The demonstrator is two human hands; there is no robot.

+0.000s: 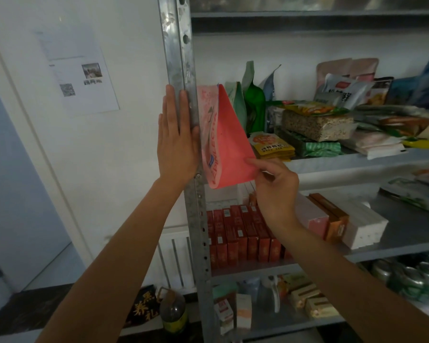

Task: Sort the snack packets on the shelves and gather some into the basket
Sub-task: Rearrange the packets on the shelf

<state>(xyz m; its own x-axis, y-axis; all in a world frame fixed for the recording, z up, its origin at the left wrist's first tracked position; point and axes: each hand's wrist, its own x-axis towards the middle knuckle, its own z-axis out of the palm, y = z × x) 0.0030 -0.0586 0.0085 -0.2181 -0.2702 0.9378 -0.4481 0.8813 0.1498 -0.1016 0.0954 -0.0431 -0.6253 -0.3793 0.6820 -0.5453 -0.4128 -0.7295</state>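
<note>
Pinching the lower corner of one coral-pink, flat-bottomed plastic pouch [226,139] between thumb and forefinger, the right hand [275,191] holds it upright at the left end of the grey metal shelf [332,164], with the pouch's base dipping below the shelf's front edge. The pouch's left side lies against one perforated galvanised steel upright [181,58]. On the other side of that post the left hand [176,139] presses flat, fingers straight, gripping nothing. Just behind the pouch stands one dark green glossy pouch [254,102], and beside it lies a small stack of yellow-orange sachets [270,144]. One shelf lower, a row of red cardboard cartons [238,233] stands too tightly packed to count.
</note>
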